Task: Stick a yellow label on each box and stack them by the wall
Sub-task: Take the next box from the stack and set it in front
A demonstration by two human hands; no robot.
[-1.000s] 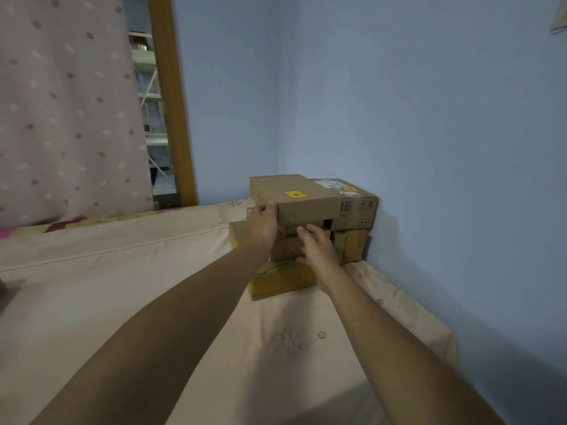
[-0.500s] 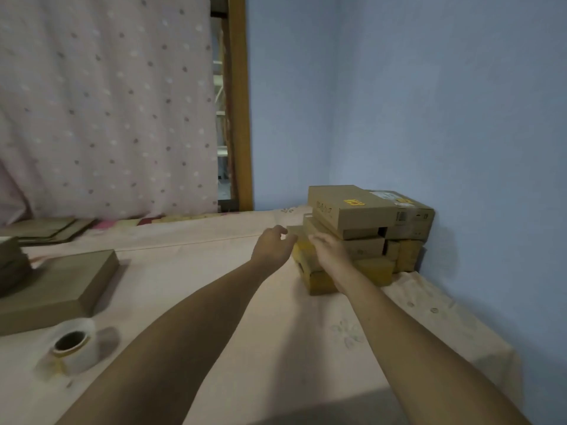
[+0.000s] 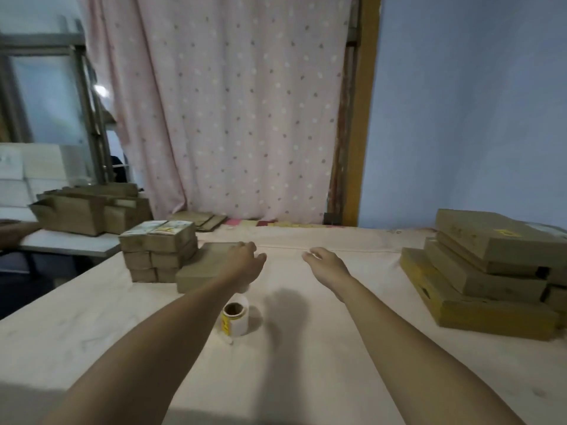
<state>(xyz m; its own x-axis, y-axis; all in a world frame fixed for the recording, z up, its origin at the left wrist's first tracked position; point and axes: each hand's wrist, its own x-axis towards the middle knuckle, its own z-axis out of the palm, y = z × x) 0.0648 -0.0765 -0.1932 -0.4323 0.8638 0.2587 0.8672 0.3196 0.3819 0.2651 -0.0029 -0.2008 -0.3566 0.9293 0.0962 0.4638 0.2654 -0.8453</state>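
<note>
Cardboard flat box (image 3: 201, 266) beside left hand (image 3: 245, 259); cylindrical label roll (image 3: 235, 317) nearby.

A: What does the label roll (image 3: 235, 317) sit on?
B: A pale cloth (image 3: 306, 378), matt and faintly creased. The roll itself is smooth white paper round 1 brown cardboard core.
A: And the boxes?
B: Matt brown cardboard, both the stack (image 3: 491, 271) right of the roll and the flat box (image 3: 204, 268) left of it.
A: Behind the roll?
B: A soft dotted cloth curtain (image 3: 233, 118), a smooth wooden frame (image 3: 363, 118), a matt painted wall (image 3: 475, 102).

Right edge cuts stacked boxes (image 3: 491, 271), label roll (image 3: 237, 321) print blurred
</note>
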